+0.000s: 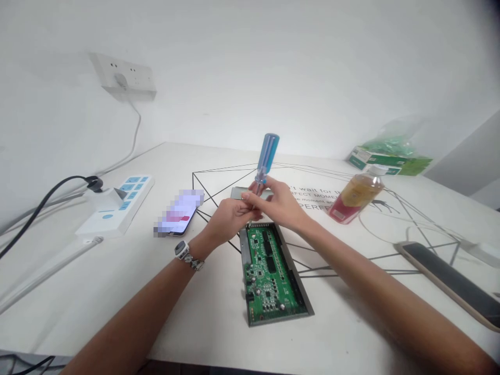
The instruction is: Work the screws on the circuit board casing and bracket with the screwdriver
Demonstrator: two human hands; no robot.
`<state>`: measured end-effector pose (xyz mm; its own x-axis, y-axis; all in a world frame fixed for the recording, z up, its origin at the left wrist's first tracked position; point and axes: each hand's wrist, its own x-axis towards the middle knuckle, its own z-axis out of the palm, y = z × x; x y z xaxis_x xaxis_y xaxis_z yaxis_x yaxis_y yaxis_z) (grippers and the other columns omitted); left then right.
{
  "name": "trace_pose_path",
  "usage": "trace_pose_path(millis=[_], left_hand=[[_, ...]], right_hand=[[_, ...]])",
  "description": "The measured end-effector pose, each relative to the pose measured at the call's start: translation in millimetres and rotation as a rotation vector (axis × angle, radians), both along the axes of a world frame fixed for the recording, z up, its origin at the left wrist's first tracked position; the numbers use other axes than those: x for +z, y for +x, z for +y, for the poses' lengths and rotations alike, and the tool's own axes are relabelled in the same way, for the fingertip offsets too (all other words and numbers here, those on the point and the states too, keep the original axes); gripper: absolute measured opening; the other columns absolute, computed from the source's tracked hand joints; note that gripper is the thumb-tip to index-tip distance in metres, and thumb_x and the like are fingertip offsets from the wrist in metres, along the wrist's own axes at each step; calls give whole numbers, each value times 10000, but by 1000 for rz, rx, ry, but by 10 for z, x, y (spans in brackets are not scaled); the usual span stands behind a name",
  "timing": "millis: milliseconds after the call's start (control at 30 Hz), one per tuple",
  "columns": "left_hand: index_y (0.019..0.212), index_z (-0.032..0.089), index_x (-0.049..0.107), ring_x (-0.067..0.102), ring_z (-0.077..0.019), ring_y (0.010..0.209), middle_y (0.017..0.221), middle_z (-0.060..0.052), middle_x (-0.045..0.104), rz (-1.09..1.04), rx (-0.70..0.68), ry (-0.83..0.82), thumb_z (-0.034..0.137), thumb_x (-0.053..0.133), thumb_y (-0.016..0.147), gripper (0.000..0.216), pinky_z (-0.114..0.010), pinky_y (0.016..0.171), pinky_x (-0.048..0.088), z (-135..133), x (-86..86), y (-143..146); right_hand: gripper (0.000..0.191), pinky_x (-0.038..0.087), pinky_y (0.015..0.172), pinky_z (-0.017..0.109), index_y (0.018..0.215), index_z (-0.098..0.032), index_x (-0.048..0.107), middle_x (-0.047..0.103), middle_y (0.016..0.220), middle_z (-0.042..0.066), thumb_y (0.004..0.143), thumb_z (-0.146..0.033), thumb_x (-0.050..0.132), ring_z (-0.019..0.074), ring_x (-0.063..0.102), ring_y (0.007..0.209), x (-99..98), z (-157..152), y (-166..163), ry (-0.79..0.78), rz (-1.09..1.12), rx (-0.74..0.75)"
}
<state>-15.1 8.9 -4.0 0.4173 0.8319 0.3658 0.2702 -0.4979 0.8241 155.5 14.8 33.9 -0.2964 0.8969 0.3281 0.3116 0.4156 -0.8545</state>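
A screwdriver [267, 152] with a clear blue handle stands nearly upright over the far end of a green circuit board [269, 276] in a dark metal frame. My right hand [278, 202] is closed around the screwdriver's lower part, just under the handle. Close against it, my left hand [231, 219] has its fingers pinched together near the shaft, low over the board's far left corner. What those fingertips hold, perhaps the shaft or a small part, is hidden. Behind the hands a grey flat piece [239, 192] shows partly.
Left of the board lie a phone [180, 212] with a lit screen and a white power strip [117, 205] with cables. A drink bottle [356, 195] stands at right. Farther right are a dark phone-like device [449, 281] and a green-white box [390, 159] by the wall.
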Motion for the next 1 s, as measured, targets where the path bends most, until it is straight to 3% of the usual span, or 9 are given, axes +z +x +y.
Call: trace_pose_path(millis=[133,300,400,500,567,700,767,900,1000], left_hand=[[986,161,775,742,-188,944,1038,-71,794,63,-132,-21,254,564,983,230,-308,868,583,11,66,-74],[892,149,759,756,-210,865,920,-72,799,95,-22,56,268,594,962,216,-330,815,599,3,67,-48],[872,152,756,766,-209,847,894,-64,804,86,-21,51,277,577,977,242,-329,796,608,-5,63,-30],[975,160,761,774,-219,922,960,-65,811,94,-47,18,288,574,984,226,-344,850,609,-11,74,-36],[1014,164,758,774,-226,952,981,-64,812,103,-54,5,297,581,982,224,-355,879,606,-14,81,-42],[1090,152,745,774,-231,976,1011,-75,809,90,-59,-37,294,579,986,242,-359,894,609,-14,73,-41],[1120,143,737,775,-230,977,1027,-84,807,78,-64,-57,297,571,993,260,-362,895,612,-11,65,-40],[1073,147,747,775,-229,975,1019,-82,808,79,-67,-58,314,572,994,254,-366,901,614,-8,70,-41],[1051,153,746,773,-226,983,1023,-77,808,84,-75,-47,308,576,989,238,-357,895,614,-15,82,-37]], right_hand=[[268,592,620,336,963,-187,713,687,846,38,944,-443,638,162,676,676,94,-25,74,-41,-27,214],[329,571,592,339,725,-190,695,689,777,42,914,-459,675,174,667,651,47,-23,14,52,-43,51],[283,578,638,355,924,-206,739,738,953,72,870,-484,731,207,694,774,140,-23,28,21,-6,69],[372,577,852,389,1197,-237,701,710,1229,86,904,-465,705,229,678,1053,309,-14,97,9,89,214],[322,550,920,402,1132,-220,723,727,1164,82,909,-451,705,223,669,1066,374,2,110,34,127,226],[300,550,751,358,864,-206,644,678,837,18,791,-426,834,171,642,776,348,24,10,133,216,5],[329,544,719,337,884,-213,611,661,838,9,776,-416,847,164,630,773,341,14,-24,144,224,-37],[342,557,850,365,1095,-206,658,712,1070,63,859,-432,759,211,660,1016,407,-13,57,31,120,203],[287,554,784,364,917,-191,656,712,934,46,812,-415,801,191,667,866,421,-3,107,30,136,184]])
